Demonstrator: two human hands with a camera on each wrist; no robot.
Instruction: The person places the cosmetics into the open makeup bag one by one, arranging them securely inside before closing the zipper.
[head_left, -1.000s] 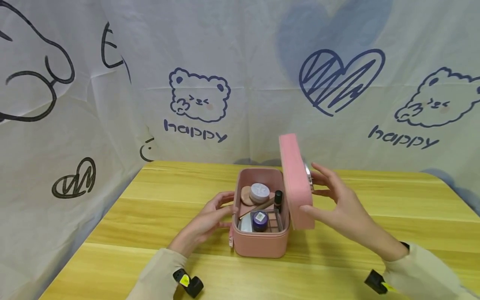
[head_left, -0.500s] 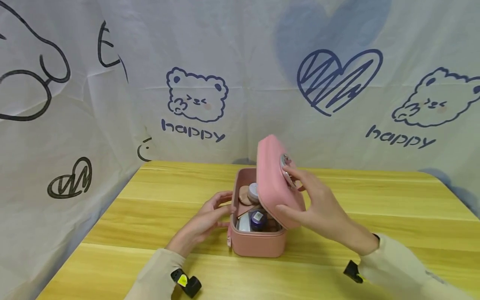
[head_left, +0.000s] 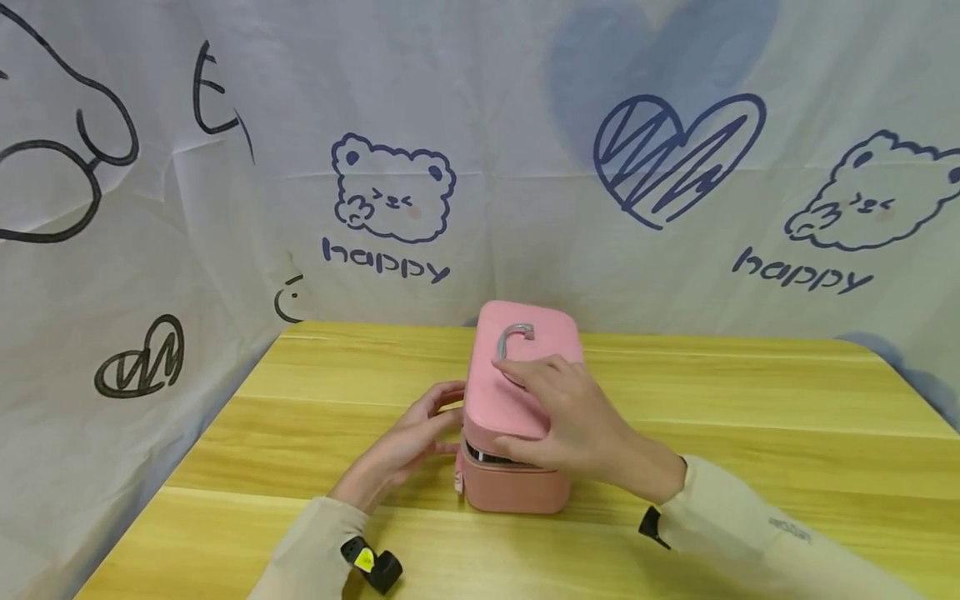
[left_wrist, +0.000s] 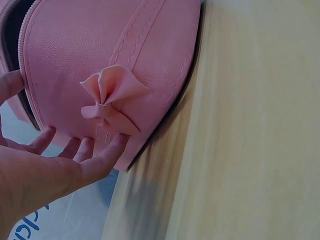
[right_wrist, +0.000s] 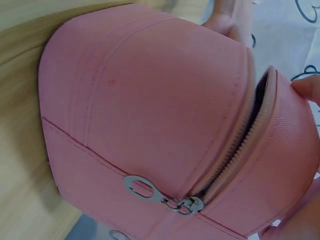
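Observation:
A pink cosmetic case [head_left: 517, 490] stands on the table, its lid [head_left: 483, 396] lowered over it with a narrow dark gap along the front. My right hand [head_left: 573, 421] grips the lid, thumb at the near edge and fingers by the silver handle [head_left: 513, 332]. On the case's left side, the fingers of my left hand [head_left: 408, 435] touch the wall, spread and only slightly bent. A pink bow [left_wrist: 107, 95] sits beside those fingertips in the left wrist view. The right wrist view shows the unzipped seam and a metal zipper pull [right_wrist: 142, 187]. The contents are hidden.
The yellow wood-grain table [head_left: 750, 417] extends to both sides of the case. A white cloth [head_left: 525, 208] printed with bears and hearts hangs behind it and along the left.
My right hand has swung the lid leftward and down from nearly upright, covering the cosmetics that showed inside. The left hand has stayed at the case's left side.

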